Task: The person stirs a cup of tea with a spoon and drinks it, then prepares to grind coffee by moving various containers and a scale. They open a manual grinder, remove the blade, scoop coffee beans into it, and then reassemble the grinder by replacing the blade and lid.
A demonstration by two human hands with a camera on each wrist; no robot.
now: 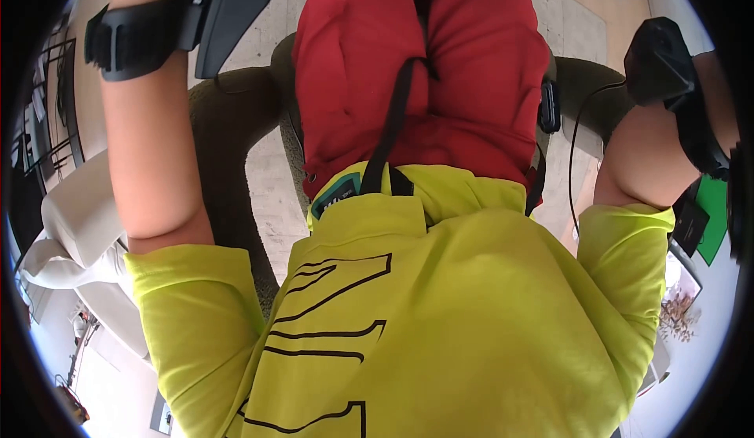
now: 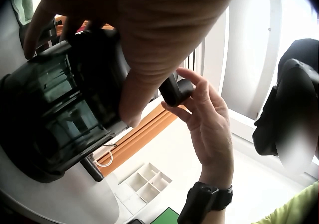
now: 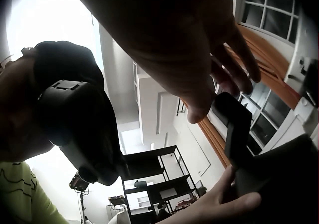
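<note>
A large black glossy vessel [image 2: 75,112] with reflections on its side fills the left of the left wrist view. My left hand [image 2: 154,40] grips it, thumb along the near side and fingers over the far edge. From its body sticks out an angled black handle [image 3: 238,134], seen in the right wrist view. My right hand [image 2: 207,117] pinches the end of this handle between thumb and fingers. Below it in the right wrist view, the left hand [image 3: 214,204] lies against the dark body. Both hands are outside the head view, where only the forearms show.
A grey-white table [image 2: 94,201] lies beneath the vessel. Black shelving [image 3: 159,184] and a light stand [image 3: 79,184] appear behind. In the head view, an armchair [image 1: 232,124] surrounds the red-trousered legs, and a green panel [image 1: 713,214] is at the right.
</note>
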